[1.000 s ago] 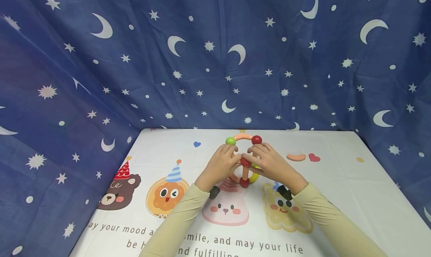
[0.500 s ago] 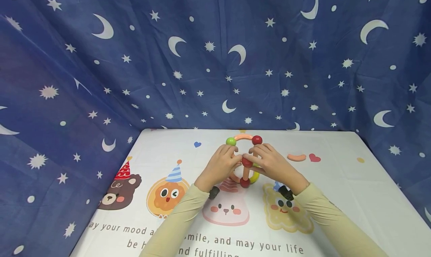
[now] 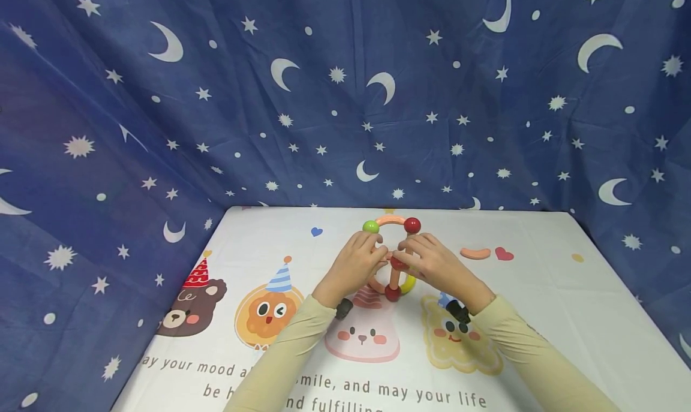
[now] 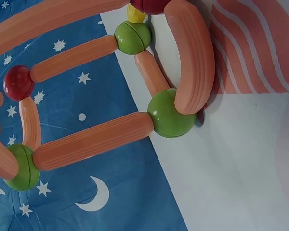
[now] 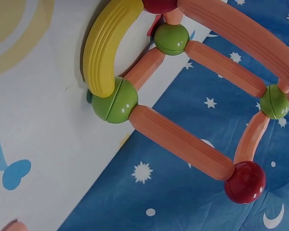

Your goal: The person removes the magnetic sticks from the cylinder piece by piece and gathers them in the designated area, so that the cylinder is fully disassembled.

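Toy frame [image 3: 395, 279] upright between left hand [image 3: 352, 267] and right hand [image 3: 439, 267]

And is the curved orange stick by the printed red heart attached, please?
Detached: the curved orange stick lies apart from the multicoloured ball-jointed frame.

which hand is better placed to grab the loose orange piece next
Probably the right hand: the loose orange piece lies right of the toy frame, farther from the left hand.
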`<move>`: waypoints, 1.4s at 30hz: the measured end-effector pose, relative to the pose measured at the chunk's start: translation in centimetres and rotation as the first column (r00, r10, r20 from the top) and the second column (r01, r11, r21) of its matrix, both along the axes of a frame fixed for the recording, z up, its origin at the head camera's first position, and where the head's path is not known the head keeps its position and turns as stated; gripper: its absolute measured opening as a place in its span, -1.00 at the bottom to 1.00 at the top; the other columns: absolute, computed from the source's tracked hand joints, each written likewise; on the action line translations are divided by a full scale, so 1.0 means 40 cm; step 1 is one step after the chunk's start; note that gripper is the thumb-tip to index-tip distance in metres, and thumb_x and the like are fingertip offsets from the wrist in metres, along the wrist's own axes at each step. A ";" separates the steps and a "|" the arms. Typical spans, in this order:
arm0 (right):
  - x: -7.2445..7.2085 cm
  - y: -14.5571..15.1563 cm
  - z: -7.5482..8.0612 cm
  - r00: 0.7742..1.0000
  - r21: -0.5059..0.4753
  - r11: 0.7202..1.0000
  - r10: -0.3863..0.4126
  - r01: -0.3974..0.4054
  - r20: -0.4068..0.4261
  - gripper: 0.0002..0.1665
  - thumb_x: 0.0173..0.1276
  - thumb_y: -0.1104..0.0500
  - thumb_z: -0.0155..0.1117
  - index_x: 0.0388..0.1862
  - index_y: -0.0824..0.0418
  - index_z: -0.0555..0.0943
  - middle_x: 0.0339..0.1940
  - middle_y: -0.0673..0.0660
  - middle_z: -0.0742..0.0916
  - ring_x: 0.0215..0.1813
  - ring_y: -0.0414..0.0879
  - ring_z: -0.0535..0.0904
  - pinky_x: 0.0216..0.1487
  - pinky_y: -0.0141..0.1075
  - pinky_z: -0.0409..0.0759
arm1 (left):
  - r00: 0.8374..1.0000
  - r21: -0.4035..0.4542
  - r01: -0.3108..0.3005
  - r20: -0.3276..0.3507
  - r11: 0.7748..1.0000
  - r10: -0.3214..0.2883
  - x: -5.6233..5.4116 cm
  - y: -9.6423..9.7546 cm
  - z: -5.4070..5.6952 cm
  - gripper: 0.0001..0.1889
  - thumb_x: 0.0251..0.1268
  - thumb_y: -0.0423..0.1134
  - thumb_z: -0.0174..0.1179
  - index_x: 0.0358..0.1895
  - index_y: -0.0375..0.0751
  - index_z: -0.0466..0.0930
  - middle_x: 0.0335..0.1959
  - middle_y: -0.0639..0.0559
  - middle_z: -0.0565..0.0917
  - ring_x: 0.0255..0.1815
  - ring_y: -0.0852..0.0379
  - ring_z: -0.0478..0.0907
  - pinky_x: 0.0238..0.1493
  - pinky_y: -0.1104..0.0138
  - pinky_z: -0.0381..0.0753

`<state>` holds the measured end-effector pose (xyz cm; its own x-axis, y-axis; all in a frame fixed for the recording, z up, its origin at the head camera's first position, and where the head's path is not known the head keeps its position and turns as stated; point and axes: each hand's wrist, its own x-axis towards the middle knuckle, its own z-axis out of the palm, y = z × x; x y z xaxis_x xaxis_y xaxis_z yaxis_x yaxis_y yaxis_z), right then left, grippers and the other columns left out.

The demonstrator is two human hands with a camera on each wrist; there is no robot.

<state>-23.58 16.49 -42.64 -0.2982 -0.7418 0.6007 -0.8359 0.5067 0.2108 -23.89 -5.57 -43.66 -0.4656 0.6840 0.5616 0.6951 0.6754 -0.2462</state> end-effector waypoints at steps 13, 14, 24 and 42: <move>0.006 0.010 -0.012 0.999 -0.084 0.996 -0.033 0.031 -0.025 -0.45 -0.21 0.16 0.60 -0.16 0.18 0.60 -0.23 0.07 0.70 -0.11 -0.05 0.59 -0.03 -0.14 0.55 | 1.000 0.013 -0.001 0.006 1.000 0.001 0.003 0.001 0.000 -0.81 0.20 -0.07 0.22 -0.25 -0.10 0.55 -0.11 0.00 0.56 -0.06 0.06 0.48 0.14 0.30 0.41; 0.007 0.011 -0.011 0.999 -0.091 0.995 -0.031 0.029 -0.027 -0.45 -0.21 0.17 0.60 -0.16 0.19 0.61 -0.23 0.08 0.70 -0.12 -0.04 0.59 -0.03 -0.14 0.55 | 1.000 0.012 -0.002 0.006 1.000 0.002 0.003 0.001 0.001 -0.81 0.21 -0.07 0.22 -0.24 -0.10 0.55 -0.11 0.00 0.55 -0.04 0.06 0.48 0.15 0.30 0.40; 0.011 0.041 -0.007 0.999 -0.109 0.993 -0.051 0.050 -0.012 -0.41 -0.25 0.23 0.59 -0.12 0.25 0.62 -0.23 0.12 0.70 -0.13 0.00 0.59 -0.04 -0.11 0.56 | 1.000 -0.006 -0.021 0.014 1.000 0.022 0.002 -0.002 0.000 -0.79 0.24 -0.07 0.19 -0.16 -0.07 0.55 -0.11 0.02 0.53 0.02 0.08 0.43 0.19 0.29 0.36; -0.008 0.201 -0.078 0.985 -0.105 0.980 -0.160 0.167 0.070 -0.38 -0.35 0.34 0.61 -0.19 0.31 0.57 -0.26 0.18 0.68 -0.14 0.07 0.56 -0.04 -0.04 0.54 | 0.999 -0.014 -0.035 0.005 0.999 0.035 0.002 -0.002 -0.003 -0.79 0.23 -0.06 0.21 -0.18 -0.07 0.55 -0.10 0.02 0.53 0.02 0.08 0.43 0.19 0.30 0.36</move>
<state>-23.92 24.53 -45.78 -0.4486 -0.6105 0.6527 -0.7492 0.6551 0.0978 -23.80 -5.66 -43.78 -0.4925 0.6748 0.5497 0.6724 0.6960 -0.2520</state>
